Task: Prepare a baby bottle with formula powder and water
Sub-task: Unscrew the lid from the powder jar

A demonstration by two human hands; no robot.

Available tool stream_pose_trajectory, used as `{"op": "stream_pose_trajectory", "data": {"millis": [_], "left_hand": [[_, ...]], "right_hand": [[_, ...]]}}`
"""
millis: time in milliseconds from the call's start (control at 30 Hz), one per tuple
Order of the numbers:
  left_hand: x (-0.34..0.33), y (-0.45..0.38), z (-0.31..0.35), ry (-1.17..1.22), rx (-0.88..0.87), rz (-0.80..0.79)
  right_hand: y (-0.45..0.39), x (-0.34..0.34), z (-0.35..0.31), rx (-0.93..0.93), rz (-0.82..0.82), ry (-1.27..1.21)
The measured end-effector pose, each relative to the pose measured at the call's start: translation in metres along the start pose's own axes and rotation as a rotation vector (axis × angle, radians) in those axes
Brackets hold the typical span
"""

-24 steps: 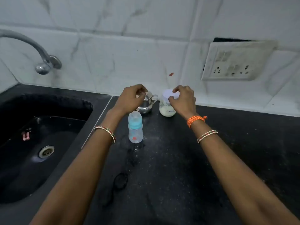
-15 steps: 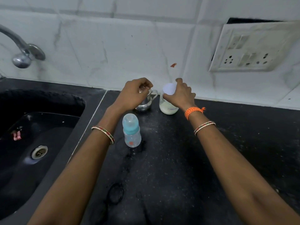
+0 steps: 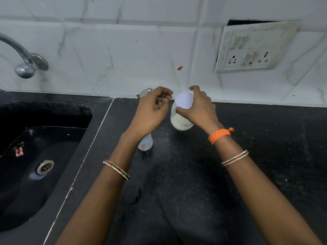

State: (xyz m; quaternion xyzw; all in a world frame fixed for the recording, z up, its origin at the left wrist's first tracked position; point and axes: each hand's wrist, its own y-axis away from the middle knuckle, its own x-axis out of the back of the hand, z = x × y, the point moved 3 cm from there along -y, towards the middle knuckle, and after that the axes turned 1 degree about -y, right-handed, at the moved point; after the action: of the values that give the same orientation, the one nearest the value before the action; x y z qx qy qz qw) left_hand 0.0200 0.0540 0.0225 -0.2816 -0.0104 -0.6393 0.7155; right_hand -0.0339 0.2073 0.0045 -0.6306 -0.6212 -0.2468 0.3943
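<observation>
Head view of a black stone counter (image 3: 203, 183) beside a black sink (image 3: 44, 147), with a tiled wall behind. 2 hands work at the back of the counter, near the wall.

The right hand (image 3: 198, 108) curls around the upper part of a clear jar (image 3: 180, 123) that holds white powder, presumably the formula. The thumb lies on the near side of the neck and the fingers arch over the far side of the white lid (image 3: 184, 100); the hand is half closed on the jar, a grip that suits steadying it or turning the lid. The lid is still on.

The left hand (image 3: 152, 110) is loosely curled just left of the jar, fingertips drawn together close to the lid's edge. Whether it pinches anything cannot be told. Behind it a small steel cup (image 3: 146, 91) shows only at its rim, against the wall, probably the water vessel.

The baby bottle (image 3: 146, 145) stands on the counter under the left wrist, mostly hidden; only its lower body shows. It sits in front of jar and cup, within easy reach for filling.

Judged step: opening the powder jar; nothing yet added to the bottle.
</observation>
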Motion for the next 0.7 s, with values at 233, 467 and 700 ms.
{"op": "stream_pose_trajectory", "data": {"millis": [233, 467, 700], "left_hand": [[-0.058, 0.095, -0.033, -0.012, 0.1, -0.049], [-0.081, 0.109, -0.064, 0.094, 0.218, -0.155], [-0.095, 0.103, -0.073, 0.152, 0.287, -0.094]], "right_hand": [[0.067, -0.001, 0.009, -0.007, -0.033, 0.079], [0.092, -0.022, 0.012, -0.022, -0.051, 0.227], [0.09, -0.018, 0.006, 0.123, -0.012, 0.493]]}}
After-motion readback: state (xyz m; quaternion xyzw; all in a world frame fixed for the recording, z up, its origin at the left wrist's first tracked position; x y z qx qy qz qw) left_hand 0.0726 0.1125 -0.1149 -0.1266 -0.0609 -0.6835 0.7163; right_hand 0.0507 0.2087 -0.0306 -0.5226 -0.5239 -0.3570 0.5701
